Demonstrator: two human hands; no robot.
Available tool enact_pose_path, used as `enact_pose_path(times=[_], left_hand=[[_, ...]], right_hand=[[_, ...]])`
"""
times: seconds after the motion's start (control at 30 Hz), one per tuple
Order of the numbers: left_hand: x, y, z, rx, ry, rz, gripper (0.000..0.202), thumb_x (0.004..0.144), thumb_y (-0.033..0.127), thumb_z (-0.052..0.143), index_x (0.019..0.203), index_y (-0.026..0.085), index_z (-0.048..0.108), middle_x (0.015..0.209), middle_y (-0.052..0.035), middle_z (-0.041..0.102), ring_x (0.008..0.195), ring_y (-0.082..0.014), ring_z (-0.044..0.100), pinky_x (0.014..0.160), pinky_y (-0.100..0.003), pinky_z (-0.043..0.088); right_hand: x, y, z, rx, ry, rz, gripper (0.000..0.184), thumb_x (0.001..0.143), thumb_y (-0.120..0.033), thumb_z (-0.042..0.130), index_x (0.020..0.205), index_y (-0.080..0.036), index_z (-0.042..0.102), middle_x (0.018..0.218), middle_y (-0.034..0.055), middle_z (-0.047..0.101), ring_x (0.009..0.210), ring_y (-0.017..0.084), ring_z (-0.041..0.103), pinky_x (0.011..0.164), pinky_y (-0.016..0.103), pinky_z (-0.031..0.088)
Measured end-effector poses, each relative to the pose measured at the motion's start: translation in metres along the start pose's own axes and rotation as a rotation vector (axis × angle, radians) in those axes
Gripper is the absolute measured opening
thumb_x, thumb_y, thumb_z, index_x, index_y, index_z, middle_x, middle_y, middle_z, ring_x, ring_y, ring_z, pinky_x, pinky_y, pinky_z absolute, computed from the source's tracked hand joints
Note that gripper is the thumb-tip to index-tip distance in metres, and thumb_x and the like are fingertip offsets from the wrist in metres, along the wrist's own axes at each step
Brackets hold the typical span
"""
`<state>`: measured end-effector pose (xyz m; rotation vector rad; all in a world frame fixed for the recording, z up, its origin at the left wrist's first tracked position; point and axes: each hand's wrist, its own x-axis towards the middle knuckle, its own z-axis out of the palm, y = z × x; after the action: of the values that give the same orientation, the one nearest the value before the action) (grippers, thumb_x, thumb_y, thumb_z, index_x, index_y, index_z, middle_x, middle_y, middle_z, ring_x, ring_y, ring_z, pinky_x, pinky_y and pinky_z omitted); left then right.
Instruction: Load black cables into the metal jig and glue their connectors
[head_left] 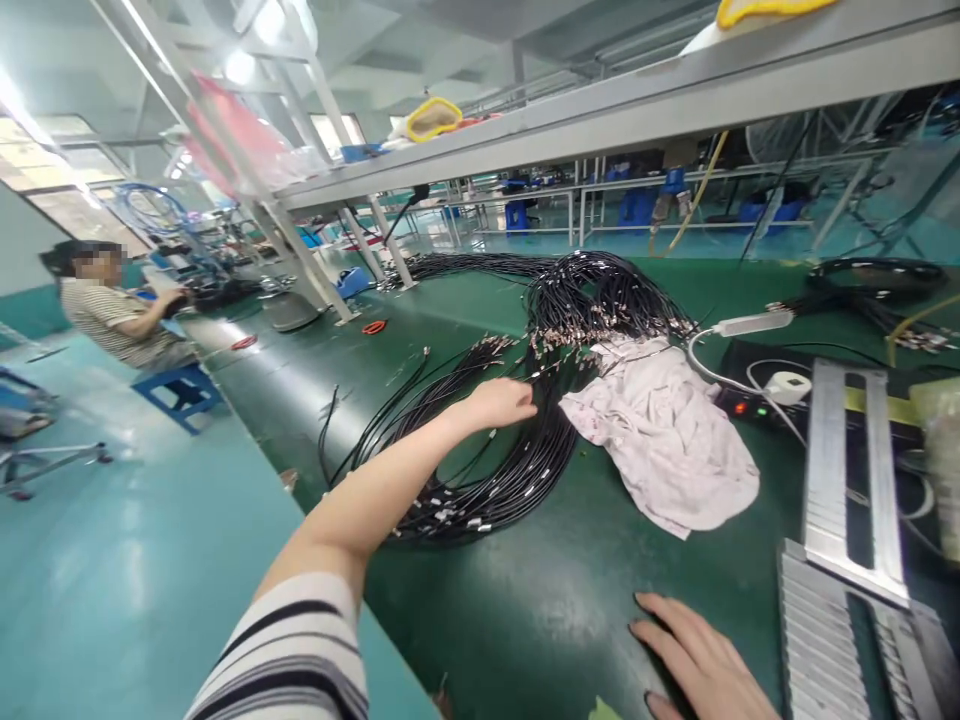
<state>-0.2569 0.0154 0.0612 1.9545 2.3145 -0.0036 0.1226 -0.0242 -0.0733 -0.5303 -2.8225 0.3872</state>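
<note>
My left hand [501, 403] reaches over a big loop of black cables [517, 490] on the green table. Its fingers are curled closed near the metal cable ends, and what they hold, if anything, is hidden. Behind it is a second, heaped bundle of black cables [592, 290] with many copper-coloured ends facing me. A crumpled pale pink cloth [667, 440] lies to the right, touching those ends. My right hand [701, 655] is low over the table at the front right, fingers apart and holding nothing.
A metal fixture with ridged slots [817, 620] stands on the right, beside a black box with lit indicators [750, 408] and a white-corded tool [754, 323]. A shelf beam [540, 140] crosses above. At left, a person [124, 310] sits on a blue stool [176, 395].
</note>
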Motion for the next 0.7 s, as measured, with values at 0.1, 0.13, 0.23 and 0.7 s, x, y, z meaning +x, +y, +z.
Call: enact_pose_path(times=[0.1,0.13,0.23,0.7], left_hand=[[-0.088,-0.012,0.019,-0.004,-0.043,-0.143,0.050,0.070,0.057,0.062,0.104,0.020,0.059,0.105,-0.0086,0.064,0.100,-0.0272,0.059,0.082,-0.032,0.045],[-0.110,-0.014,0.026,-0.004,-0.040,-0.202,0.060,0.067,0.059,0.064,0.110,0.017,0.056,0.112,-0.0129,0.061,0.105,-0.0310,0.056,0.084,-0.035,0.044],[-0.148,-0.016,0.045,-0.038,-0.045,-0.326,0.080,0.059,0.063,0.068,0.117,0.011,0.051,0.118,-0.0202,0.056,0.112,-0.0373,0.049,0.088,-0.040,0.041],[-0.107,0.000,0.051,-0.546,-0.181,-0.284,0.032,0.088,0.035,0.054,0.111,0.014,0.055,0.111,-0.0065,0.057,0.096,-0.0206,0.058,0.080,-0.039,0.051]], right_hand=[[0.001,-0.006,-0.006,0.031,-0.026,0.051,0.039,0.086,-0.045,0.047,0.121,-0.032,0.055,0.135,0.0043,0.049,0.121,0.025,0.049,0.094,0.040,0.047],[0.002,-0.007,-0.007,0.045,-0.038,0.064,0.039,0.086,-0.045,0.046,0.121,-0.031,0.055,0.135,0.0052,0.048,0.122,0.025,0.047,0.096,0.041,0.045],[0.005,-0.011,-0.009,0.079,-0.077,0.090,0.041,0.086,-0.047,0.043,0.120,-0.028,0.056,0.135,0.0076,0.047,0.124,0.026,0.044,0.100,0.044,0.041],[0.014,-0.020,-0.019,0.073,-0.074,0.068,0.041,0.088,-0.046,0.038,0.113,-0.019,0.055,0.130,0.0135,0.048,0.122,0.025,0.044,0.102,0.044,0.036]])
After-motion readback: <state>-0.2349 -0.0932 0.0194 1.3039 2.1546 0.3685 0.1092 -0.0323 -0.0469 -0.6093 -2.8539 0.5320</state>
